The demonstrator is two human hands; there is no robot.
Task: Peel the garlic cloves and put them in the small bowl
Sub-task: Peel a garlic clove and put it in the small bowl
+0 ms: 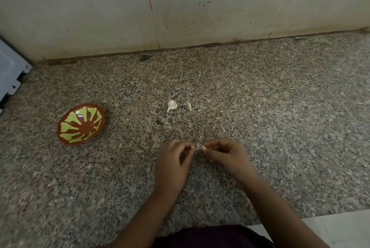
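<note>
As the person bent over the speckled stone surface [280, 127], a dark garment [210, 235] filled the nearest edge of the scene, and both bare forearms reached forward from it. Just beyond, the two hands met over the middle of the stone. The right grip [230, 157] was closed on a pale clove [203, 148], thumb and fingertips pinching it so that only its end showed. The left grip [172, 159] was curled too, thumb and forefinger nipping what looked like a thin, see-through skin [196, 145]. This ran across the small gap to the clove, though it was too blurred for me to say more. The fingertips of the two hands were close but apart.

Farther on, past a dark speck on the stone, a white bulb [171, 105] lay on its side with its stalk pointing toward the person. A loose clove [189, 106] lay just beside it on the right, not touching. A few pale flakes were scattered near them, farther right. Well off to the left, at about the same depth, the bowl [82, 125] sat on the surface, red-brown with green petal shapes painted inside. At the far left edge a grey panel [10, 71] jutted in. Behind everything the surface ended at a pale, stained wall [200, 7], with a dark chip [144, 58] lying close to the joint.
</note>
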